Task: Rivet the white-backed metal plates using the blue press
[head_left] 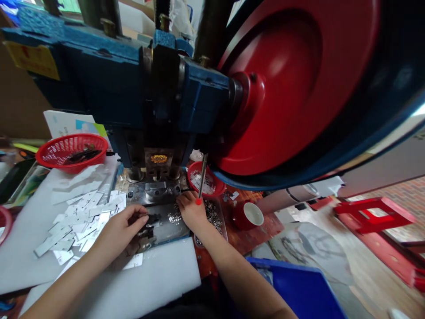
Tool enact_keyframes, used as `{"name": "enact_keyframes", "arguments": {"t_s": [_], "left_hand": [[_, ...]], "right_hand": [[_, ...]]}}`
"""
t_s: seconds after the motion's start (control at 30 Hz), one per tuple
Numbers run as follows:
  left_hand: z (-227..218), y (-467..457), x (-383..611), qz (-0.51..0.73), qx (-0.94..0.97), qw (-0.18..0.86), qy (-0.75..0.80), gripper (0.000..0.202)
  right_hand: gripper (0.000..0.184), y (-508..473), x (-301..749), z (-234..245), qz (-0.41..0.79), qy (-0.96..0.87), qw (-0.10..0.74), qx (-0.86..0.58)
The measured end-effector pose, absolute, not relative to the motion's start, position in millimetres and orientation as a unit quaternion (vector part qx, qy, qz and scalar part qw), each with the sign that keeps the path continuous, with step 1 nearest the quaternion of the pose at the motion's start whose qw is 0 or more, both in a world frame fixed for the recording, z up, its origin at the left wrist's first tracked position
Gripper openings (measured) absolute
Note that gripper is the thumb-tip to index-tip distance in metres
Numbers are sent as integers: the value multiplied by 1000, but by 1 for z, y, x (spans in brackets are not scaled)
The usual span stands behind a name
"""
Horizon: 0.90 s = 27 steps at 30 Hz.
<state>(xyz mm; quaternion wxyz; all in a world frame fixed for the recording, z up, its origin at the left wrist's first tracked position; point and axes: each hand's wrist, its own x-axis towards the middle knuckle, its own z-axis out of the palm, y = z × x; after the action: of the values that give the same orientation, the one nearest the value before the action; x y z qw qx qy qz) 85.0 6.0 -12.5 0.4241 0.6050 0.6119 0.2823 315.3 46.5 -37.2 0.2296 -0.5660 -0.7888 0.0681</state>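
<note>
My left hand [124,223] is at the left edge of the flat metal plate [166,237] in front of the press. Its thumb and fingertips come close together; anything between them is too small to make out. Dark metal pieces [151,221] lie by those fingertips. At the plate's right side, my right hand [192,210] has its fingers bunched beside the steel die [156,191], and whatever they grip is hidden. Small shiny metal parts [174,215] are scattered on the plate near it. A rod with a red knob [198,201] shows over that hand.
The blue press [109,84] with its large red flywheel [282,79] towers ahead. Thin white plates [76,226] are heaped at left, below a red basket [73,153]. Right are a tray of small parts [214,217], a red bowl [217,188], a mug [247,215] and a blue bin [299,283].
</note>
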Motion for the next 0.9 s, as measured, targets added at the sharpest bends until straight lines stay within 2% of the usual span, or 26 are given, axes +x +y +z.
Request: {"name": "enact_keyframes", "arguments": {"t_s": [0.1, 0.2, 0.37, 0.5, 0.67, 0.9], "left_hand": [[-10, 18, 78, 338, 575, 420, 615, 39], [-3, 32, 75, 369, 564, 387, 630, 36], [3, 49, 77, 392, 565, 366, 627, 34], [2, 56, 77, 397, 563, 361, 629, 34], [4, 66, 78, 406, 566, 344, 630, 34], [2, 76, 87, 380, 595, 313, 635, 32]], "right_hand": [[15, 51, 300, -25, 93, -772, 298, -553], [15, 65, 278, -11, 89, -772, 336, -532], [12, 85, 250, -1, 33, -778, 275, -563], [17, 79, 255, -1, -9, -820, 244, -518], [27, 68, 265, 3, -10, -845, 241, -477], [27, 63, 265, -2, 29, -837, 265, -479]]}}
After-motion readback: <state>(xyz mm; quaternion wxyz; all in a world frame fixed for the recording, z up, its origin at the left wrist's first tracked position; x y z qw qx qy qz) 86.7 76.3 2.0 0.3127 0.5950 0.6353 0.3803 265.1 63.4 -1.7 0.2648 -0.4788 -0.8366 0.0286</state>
